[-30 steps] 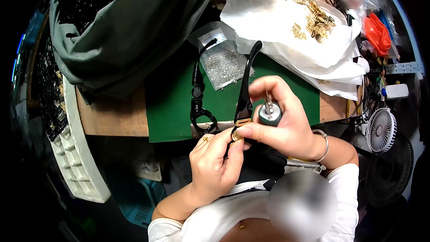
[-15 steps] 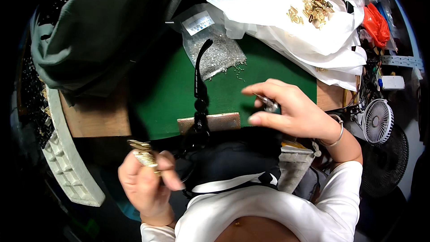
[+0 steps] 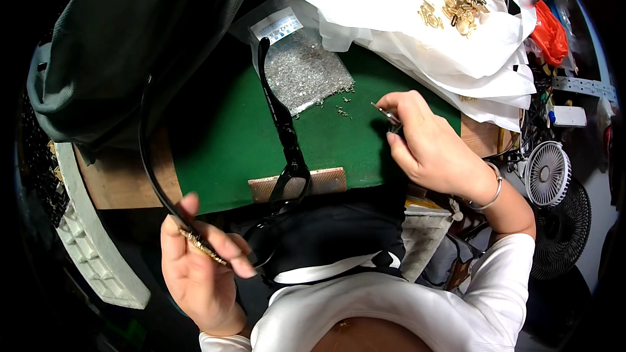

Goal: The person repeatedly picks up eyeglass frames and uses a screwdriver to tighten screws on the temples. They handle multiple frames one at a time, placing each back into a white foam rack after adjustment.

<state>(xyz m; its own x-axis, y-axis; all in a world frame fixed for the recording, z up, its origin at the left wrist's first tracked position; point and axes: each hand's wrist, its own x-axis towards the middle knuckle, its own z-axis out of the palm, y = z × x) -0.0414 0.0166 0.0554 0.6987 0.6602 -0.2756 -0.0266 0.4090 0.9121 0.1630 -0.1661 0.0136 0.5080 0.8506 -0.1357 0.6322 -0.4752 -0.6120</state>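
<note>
My left hand (image 3: 199, 267) sits low at the left, below the green mat's front edge, and grips a black eyeglass temple arm (image 3: 149, 156) with a gold ornament (image 3: 203, 248) at its hinge end. My right hand (image 3: 433, 146) hovers over the green mat (image 3: 222, 137) and pinches a small metal tool (image 3: 386, 115) near a few loose silvery screws (image 3: 342, 112). A black eyeglass frame (image 3: 282, 130) with one arm lies on the mat, its front by a small brown block (image 3: 323, 182).
A clear bag of tiny silvery parts (image 3: 303, 72) lies at the mat's back. White plastic sheets (image 3: 404, 19) hold gold ornaments (image 3: 453, 3). A grey-green cloth (image 3: 130, 45) covers the left. A white compartment tray (image 3: 91, 248) stands lower left, small fans (image 3: 546, 173) at the right.
My left hand, earlier joined with the right at the frame, dropped to the lower left and now holds a temple arm. My right hand moved out over the mat toward the screws.
</note>
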